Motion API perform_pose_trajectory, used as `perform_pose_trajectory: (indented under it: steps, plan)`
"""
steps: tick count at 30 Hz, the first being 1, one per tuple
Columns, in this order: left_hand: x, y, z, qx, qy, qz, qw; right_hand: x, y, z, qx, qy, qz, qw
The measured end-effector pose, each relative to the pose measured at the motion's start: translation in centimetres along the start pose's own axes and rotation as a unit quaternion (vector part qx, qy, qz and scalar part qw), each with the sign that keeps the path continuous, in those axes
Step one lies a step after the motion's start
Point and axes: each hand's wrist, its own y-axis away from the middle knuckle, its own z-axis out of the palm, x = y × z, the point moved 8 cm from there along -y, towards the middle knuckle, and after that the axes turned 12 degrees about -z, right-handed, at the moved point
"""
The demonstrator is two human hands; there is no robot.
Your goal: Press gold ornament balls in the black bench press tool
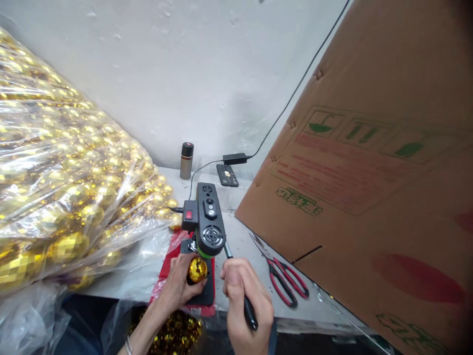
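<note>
A small gold faceted ball [197,269] sits under the head of a black bench machine [210,222], over its dark base plate. My left hand [182,283] has its fingers wrapped round the ball from the left side. On the right of the machine, my right hand [246,301] grips a lever with a black handle [250,314], its metal rod running up to the machine's side. A red sheet [168,261] lies under the base. The machine's side box carries a red switch [188,215].
Large clear bags of gold balls [70,197] fill the left. Red-handled scissors [286,278] lie right of the machine, beside a big cardboard box [362,172]. Behind stand a dark-capped bottle [186,161], a phone [227,175] and a power adapter [235,158]. More gold pieces [181,333] sit below the table edge.
</note>
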Motion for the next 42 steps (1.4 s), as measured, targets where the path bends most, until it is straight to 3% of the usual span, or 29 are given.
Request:
perform_pose_trajectory:
  steps: [6,9,13,22,27,29,32,37,42]
  plan:
    - [-1.1,0.2,1.0,-0.035,0.017,-0.018,0.999,1.2,2.3,0.3,-0.014,-0.005,-0.025,1.0]
    - [-1.4,0.3,1.3,-0.033,0.025,-0.011,0.999,1.7,4.4,0.7,0.011,0.015,-0.059,0.998]
    - [-1.4,0.3,1.4,-0.035,0.03,-0.01,0.999,3.0,6.5,1.1,0.065,0.04,-0.004,0.997]
    - [-0.8,0.3,1.2,-0.05,0.017,-0.024,0.998,2.9,6.9,1.1,0.113,0.067,-0.06,0.99]
    - [-0.8,0.6,1.2,-0.049,0.018,-0.029,0.998,3.4,8.0,2.2,0.078,0.074,-0.107,0.988]
    - [-0.7,0.6,1.3,-0.052,0.02,-0.031,0.998,3.0,7.6,1.9,0.114,0.073,-0.121,0.983]
    - [-0.6,0.5,1.4,-0.055,0.017,-0.036,0.998,2.4,5.9,1.1,0.167,0.042,-0.073,0.982]
    - [-0.7,0.3,1.3,-0.05,0.017,-0.047,0.997,1.3,2.7,0.9,0.122,0.011,0.054,0.991]
    - [-0.5,0.5,1.0,-0.048,0.04,-0.03,0.998,0.6,1.0,0.1,0.145,-0.004,0.017,0.989]
